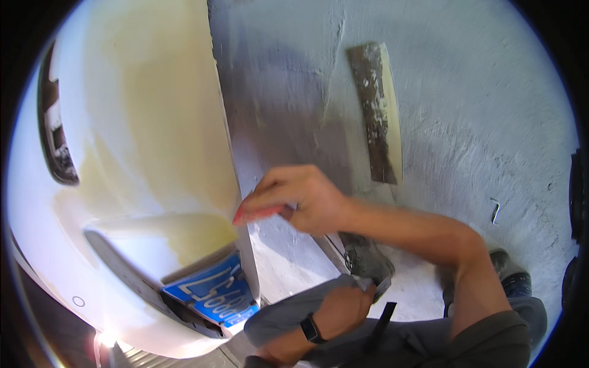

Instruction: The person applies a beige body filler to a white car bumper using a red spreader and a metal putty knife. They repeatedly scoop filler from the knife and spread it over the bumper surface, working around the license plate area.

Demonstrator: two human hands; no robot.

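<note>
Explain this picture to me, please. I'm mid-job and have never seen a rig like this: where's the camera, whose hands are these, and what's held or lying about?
There is no machine here, just one person's bare hands. The single picture comes from a wide fisheye camera on the head, looking down, so straight edges bend near the rim.

The right hand pinches a flat red piece by the edge of a white car panel with yellowish patches; whether they touch is unclear. A blue plate sits lower on the car.

The left hand, below a dark watch, is by the knee; anything in its fingers is too unclear to name.

On the grey floor lie a curved dark-and-pale strip and a small bent whitish piece.
</note>
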